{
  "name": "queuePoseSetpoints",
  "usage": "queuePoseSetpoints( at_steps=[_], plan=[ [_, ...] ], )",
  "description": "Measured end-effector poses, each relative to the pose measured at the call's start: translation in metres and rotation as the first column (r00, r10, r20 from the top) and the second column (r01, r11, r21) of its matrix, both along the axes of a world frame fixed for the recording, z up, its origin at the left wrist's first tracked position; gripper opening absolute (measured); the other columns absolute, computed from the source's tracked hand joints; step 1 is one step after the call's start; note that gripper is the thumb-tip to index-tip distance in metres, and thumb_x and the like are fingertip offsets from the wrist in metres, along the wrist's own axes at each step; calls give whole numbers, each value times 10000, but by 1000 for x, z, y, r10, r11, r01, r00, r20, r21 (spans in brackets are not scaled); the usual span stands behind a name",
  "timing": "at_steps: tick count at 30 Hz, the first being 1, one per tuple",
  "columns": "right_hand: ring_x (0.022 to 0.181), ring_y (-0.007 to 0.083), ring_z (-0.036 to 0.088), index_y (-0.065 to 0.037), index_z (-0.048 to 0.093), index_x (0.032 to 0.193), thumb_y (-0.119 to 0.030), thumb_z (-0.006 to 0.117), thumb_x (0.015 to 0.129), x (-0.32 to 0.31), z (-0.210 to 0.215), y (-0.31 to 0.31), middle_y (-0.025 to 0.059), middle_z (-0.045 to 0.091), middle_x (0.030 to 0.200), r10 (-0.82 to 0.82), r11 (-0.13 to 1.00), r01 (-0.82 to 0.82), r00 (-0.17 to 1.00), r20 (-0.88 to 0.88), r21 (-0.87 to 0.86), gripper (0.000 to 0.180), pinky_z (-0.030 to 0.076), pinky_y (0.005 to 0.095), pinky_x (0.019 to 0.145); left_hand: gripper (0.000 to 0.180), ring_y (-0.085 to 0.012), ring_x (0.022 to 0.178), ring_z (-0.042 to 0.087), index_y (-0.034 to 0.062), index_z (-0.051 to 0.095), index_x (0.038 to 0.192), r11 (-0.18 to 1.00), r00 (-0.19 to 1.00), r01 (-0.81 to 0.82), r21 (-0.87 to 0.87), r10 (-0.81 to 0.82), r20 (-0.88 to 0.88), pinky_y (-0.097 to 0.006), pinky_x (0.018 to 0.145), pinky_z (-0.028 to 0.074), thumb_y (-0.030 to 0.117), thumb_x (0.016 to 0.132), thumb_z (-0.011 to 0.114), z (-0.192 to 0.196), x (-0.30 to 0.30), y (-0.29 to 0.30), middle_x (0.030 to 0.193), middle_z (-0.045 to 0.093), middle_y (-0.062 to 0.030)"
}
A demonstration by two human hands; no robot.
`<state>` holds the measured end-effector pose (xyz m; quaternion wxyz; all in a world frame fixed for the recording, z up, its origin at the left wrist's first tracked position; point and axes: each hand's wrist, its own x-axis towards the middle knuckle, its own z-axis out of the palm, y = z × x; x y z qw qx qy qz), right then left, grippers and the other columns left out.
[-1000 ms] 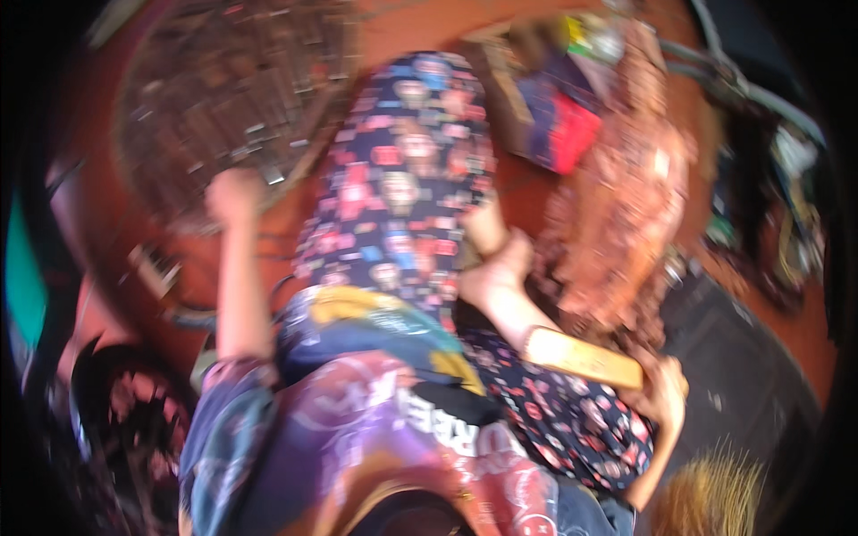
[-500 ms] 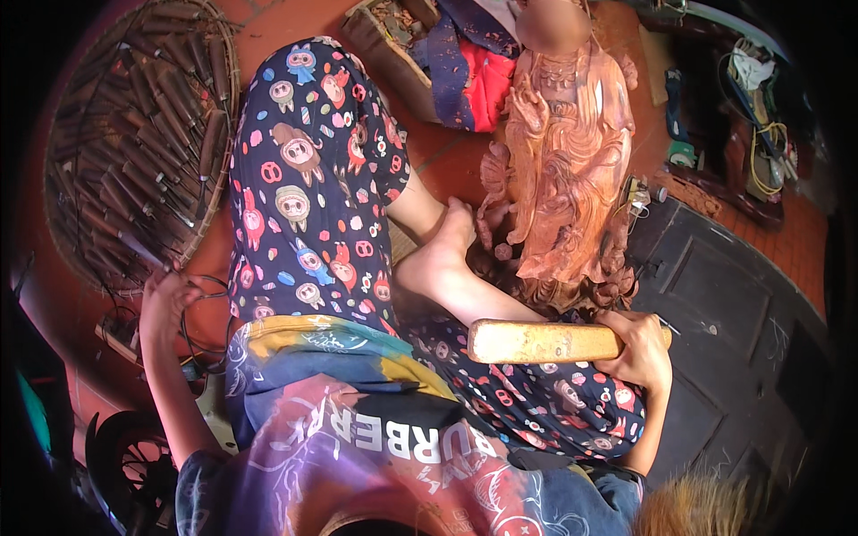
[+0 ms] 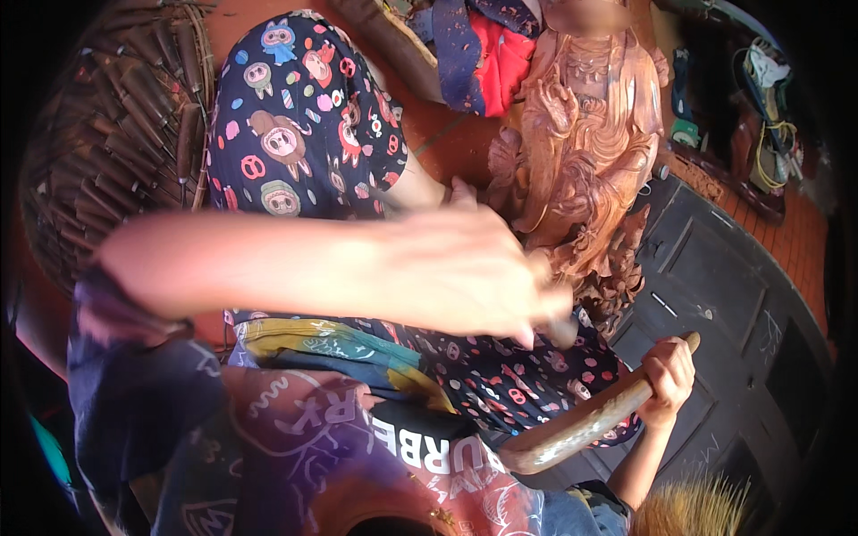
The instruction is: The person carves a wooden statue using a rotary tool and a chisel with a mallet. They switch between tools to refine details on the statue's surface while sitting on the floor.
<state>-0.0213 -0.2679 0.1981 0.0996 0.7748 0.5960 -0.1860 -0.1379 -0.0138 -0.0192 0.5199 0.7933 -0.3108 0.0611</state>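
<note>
My left hand (image 3: 487,268) reaches across my lap toward the foot of a carved reddish wooden statue (image 3: 594,161). Motion smears its fingers, which are curled around a chisel; a brownish handle end (image 3: 562,333) pokes out below them, while the blade is too blurred to make out clearly. At the right, my right hand (image 3: 668,377) is closed around the narrow end of a wooden mallet (image 3: 581,429). The mallet slants down to the left, its thick end in front of my shirt. The statue leans beyond my legs, ornate at its base.
A round woven basket (image 3: 207,80) full of wooden-handled carving tools (image 3: 134,125) lies at the left. Dark panelled board (image 3: 715,286) covers the right side. Bristles (image 3: 702,505) show at lower right. Red and blue cloth (image 3: 496,67) with shavings lies behind; cluttered cords (image 3: 778,152) sit far right.
My left hand has swung from the basket's edge rightward across my lap to near the statue's base. My right hand has tilted the mallet, its thick end dropping toward me.
</note>
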Motion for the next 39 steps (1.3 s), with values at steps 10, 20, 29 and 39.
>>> queuePoseSetpoints(
  at_steps=[10, 20, 29, 39],
  plan=[
    [704, 235, 535, -124, 582, 871, -161, 621, 578, -30, -40, 30, 46, 557, 788, -13, 956, 24, 999, 39, -294, 297, 410, 389, 663, 341, -216, 610, 569, 65, 559, 653, 971, 866, 233, -55, -182, 466, -326, 583, 416, 395, 739, 542, -54, 51, -117, 636, 577, -79],
    [670, 226, 520, -133, 598, 870, -198, 655, 488, -33, -58, 41, 41, 558, 785, -88, 950, 87, 996, 9, -300, 391, 397, 370, 623, 322, -228, 523, 530, 82, 562, 449, 918, 816, 131, -373, 114, 567, -336, 558, 403, 312, 671, 526, -68, 62, -109, 492, 542, -67],
    [572, 211, 488, -142, 614, 929, -141, 646, 593, -37, -73, 41, 40, 531, 697, 1, 954, 34, 993, 117, -297, 338, 387, 345, 523, 324, -213, 547, 514, 113, 521, 438, 932, 799, 53, -358, 175, 575, -325, 576, 386, 334, 675, 508, -77, 68, -114, 506, 530, -31],
    [514, 197, 486, -120, 630, 935, -125, 652, 629, -42, -76, 33, 36, 549, 661, -35, 958, 73, 989, 140, -276, 307, 381, 329, 484, 282, -203, 547, 523, 103, 536, 450, 939, 793, 111, -326, 114, 599, -318, 570, 402, 306, 645, 520, -82, 69, -105, 492, 524, -26]
  ],
)
